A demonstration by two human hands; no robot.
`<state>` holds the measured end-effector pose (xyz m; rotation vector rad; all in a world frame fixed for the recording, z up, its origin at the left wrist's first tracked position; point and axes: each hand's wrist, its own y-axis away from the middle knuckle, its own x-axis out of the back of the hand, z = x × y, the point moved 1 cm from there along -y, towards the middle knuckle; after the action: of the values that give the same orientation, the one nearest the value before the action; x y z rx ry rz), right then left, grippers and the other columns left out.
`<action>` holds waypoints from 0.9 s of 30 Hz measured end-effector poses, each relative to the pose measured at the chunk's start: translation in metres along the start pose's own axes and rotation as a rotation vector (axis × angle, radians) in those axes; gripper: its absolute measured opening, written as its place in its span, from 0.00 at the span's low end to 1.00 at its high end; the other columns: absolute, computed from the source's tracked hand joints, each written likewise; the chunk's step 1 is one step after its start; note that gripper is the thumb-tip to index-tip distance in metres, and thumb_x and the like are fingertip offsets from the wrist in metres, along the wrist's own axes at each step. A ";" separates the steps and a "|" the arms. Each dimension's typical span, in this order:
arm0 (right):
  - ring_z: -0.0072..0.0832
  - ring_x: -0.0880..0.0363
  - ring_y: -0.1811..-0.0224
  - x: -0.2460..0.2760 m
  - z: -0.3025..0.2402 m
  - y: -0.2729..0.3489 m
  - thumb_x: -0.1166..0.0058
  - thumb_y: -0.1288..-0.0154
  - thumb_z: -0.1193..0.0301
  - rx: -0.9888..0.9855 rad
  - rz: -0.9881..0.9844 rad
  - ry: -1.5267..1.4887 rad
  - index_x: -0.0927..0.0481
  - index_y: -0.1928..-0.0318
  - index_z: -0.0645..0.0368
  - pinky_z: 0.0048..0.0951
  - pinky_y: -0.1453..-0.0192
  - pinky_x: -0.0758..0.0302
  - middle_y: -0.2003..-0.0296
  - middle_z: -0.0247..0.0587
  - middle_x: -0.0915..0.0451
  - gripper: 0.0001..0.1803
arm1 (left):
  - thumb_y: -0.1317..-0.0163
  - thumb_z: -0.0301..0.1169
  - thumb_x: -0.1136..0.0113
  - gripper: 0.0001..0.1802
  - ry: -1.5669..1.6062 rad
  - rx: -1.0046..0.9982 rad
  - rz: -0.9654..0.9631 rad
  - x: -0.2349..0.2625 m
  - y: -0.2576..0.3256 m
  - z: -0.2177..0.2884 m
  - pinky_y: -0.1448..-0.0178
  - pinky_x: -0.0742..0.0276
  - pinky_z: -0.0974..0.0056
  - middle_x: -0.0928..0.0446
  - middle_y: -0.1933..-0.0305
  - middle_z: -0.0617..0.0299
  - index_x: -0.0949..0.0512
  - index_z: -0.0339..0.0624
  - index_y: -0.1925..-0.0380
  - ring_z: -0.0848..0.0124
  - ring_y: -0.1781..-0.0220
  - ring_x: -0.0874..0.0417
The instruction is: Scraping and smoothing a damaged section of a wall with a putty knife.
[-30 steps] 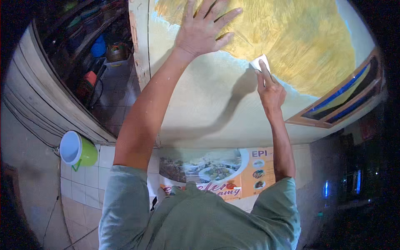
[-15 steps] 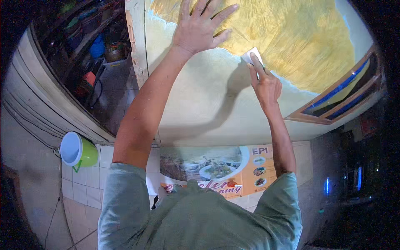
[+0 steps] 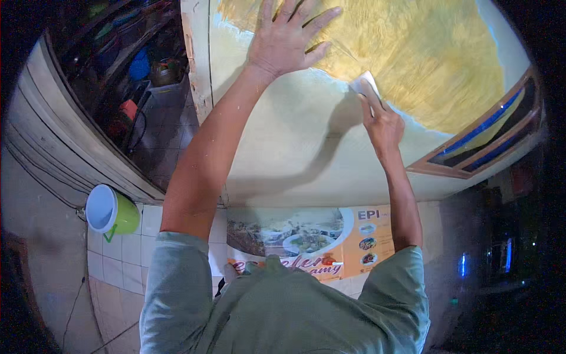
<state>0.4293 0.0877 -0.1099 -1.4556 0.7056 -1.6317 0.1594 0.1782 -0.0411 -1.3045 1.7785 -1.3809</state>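
A large yellow, crinkled-looking covering (image 3: 413,65) spreads over the pale wall (image 3: 283,135), with a ragged whitish-blue lower edge. My left hand (image 3: 289,41) lies on it near its left part, fingers spread and holding nothing. The tips of some of its fingers run out of the picture at the top. My right hand (image 3: 384,124) grips a small flat white piece (image 3: 364,84), like a scraper or a folded pad. My fingers lie along the piece, which rests against the covering's ragged edge. Exactly what kind of piece it is, I cannot tell.
A wooden-framed window (image 3: 477,138) with blue panes borders the wall at right. At left, a doorway (image 3: 159,127) opens on dark shelves and containers. A green bucket (image 3: 127,213) stands on white tiles, and a printed banner (image 3: 368,268) lies below the wall.
My right hand and the white piece have shifted slightly right and down along the ragged edge. My left hand stays spread in nearly the same place.
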 end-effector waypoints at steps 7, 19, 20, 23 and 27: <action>0.44 0.17 0.78 -0.009 0.014 0.005 0.37 0.29 0.54 0.005 0.071 0.085 0.18 0.36 0.25 0.44 0.76 0.24 0.79 0.42 0.19 0.22 | 0.38 0.58 0.34 0.48 0.033 0.035 0.037 -0.012 0.001 0.002 0.17 0.63 0.30 0.50 0.14 0.53 0.39 0.62 0.20 0.50 0.13 0.54; 0.42 0.14 0.75 -0.015 0.019 0.003 0.34 0.31 0.55 0.003 -0.002 0.074 0.14 0.40 0.30 0.41 0.71 0.21 0.71 0.44 0.12 0.19 | 0.41 0.57 0.32 0.51 0.085 0.052 -0.073 -0.020 0.005 0.010 0.17 0.66 0.29 0.53 0.13 0.54 0.42 0.65 0.19 0.50 0.12 0.57; 0.42 0.14 0.75 -0.018 0.024 0.005 0.34 0.30 0.55 -0.014 0.010 0.049 0.14 0.39 0.29 0.41 0.71 0.21 0.70 0.44 0.12 0.20 | 0.43 0.57 0.31 0.52 0.054 0.046 -0.049 -0.020 0.006 0.008 0.17 0.65 0.29 0.53 0.13 0.54 0.42 0.65 0.19 0.50 0.12 0.57; 0.41 0.14 0.74 -0.021 0.033 0.019 0.35 0.30 0.55 -0.101 -0.017 0.049 0.15 0.38 0.28 0.41 0.70 0.21 0.68 0.43 0.11 0.20 | 0.43 0.57 0.31 0.52 0.033 0.036 -0.083 -0.019 0.008 0.011 0.17 0.65 0.29 0.53 0.13 0.55 0.42 0.65 0.19 0.50 0.12 0.57; 0.40 0.14 0.73 -0.023 0.024 0.012 0.35 0.29 0.55 -0.095 -0.036 0.038 0.15 0.39 0.27 0.42 0.70 0.21 0.71 0.39 0.12 0.19 | 0.43 0.57 0.30 0.52 -0.157 0.008 0.038 -0.022 0.007 0.012 0.17 0.64 0.30 0.52 0.13 0.55 0.40 0.65 0.20 0.51 0.12 0.56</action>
<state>0.4555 0.1036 -0.1279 -1.5156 0.7916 -1.6769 0.1756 0.1929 -0.0542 -1.3297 1.6822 -1.2295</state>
